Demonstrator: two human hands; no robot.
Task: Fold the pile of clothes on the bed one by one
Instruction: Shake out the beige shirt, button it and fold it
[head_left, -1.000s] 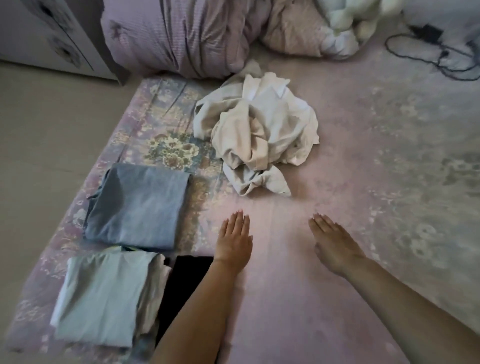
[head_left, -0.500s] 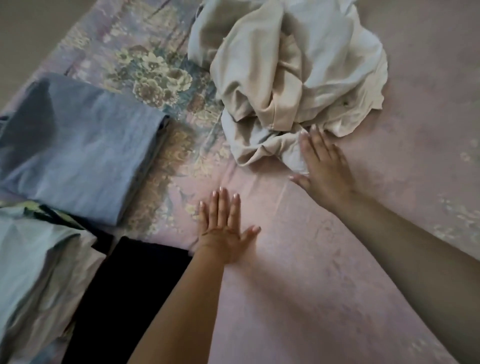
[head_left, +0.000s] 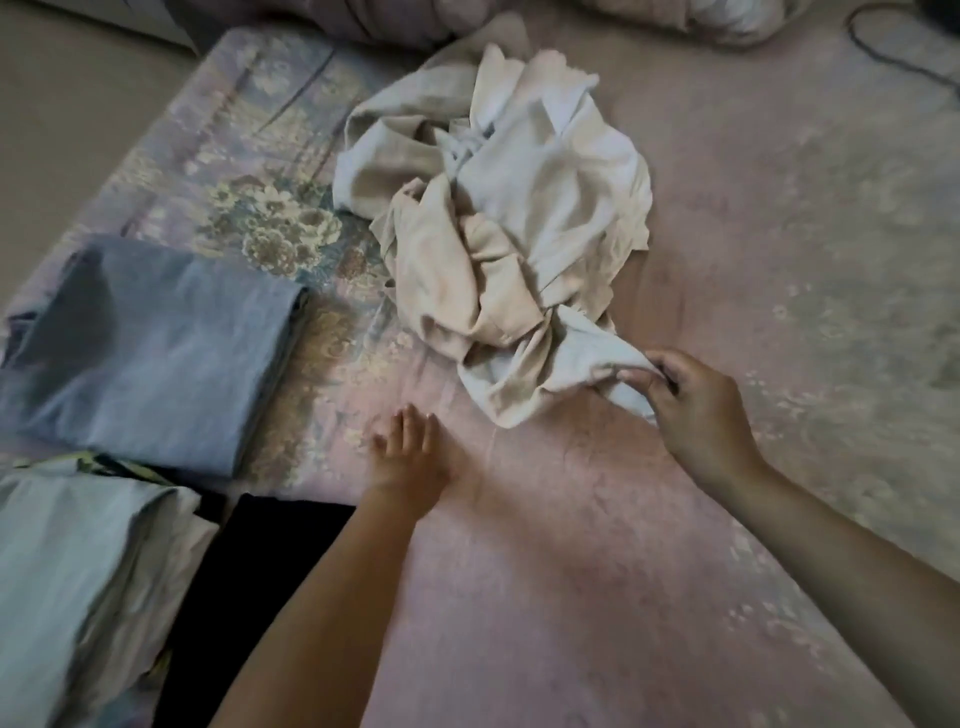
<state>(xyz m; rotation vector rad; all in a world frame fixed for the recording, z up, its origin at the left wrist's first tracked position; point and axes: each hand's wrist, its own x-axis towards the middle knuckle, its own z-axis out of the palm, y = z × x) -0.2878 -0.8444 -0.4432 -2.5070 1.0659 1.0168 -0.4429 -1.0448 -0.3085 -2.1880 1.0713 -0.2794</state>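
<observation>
1. The bed (head_left: 597, 597), covered in a pink floral sheet, fills most of the view.
2. A crumpled pile of cream and white clothes (head_left: 498, 218) sits in the middle of the bed, toward its far side.
3. A folded blue garment (head_left: 150, 348) lies to the left, with a folded pale green garment (head_left: 67, 561) nearer and a black garment (head_left: 249, 587) just beside that.
4. The right hand (head_left: 696, 410) pinches the pile's near corner between thumb and curled fingers.
5. The left hand (head_left: 410, 457) rests flat on the sheet, fingers straight and close together, apart from the pile.
</observation>
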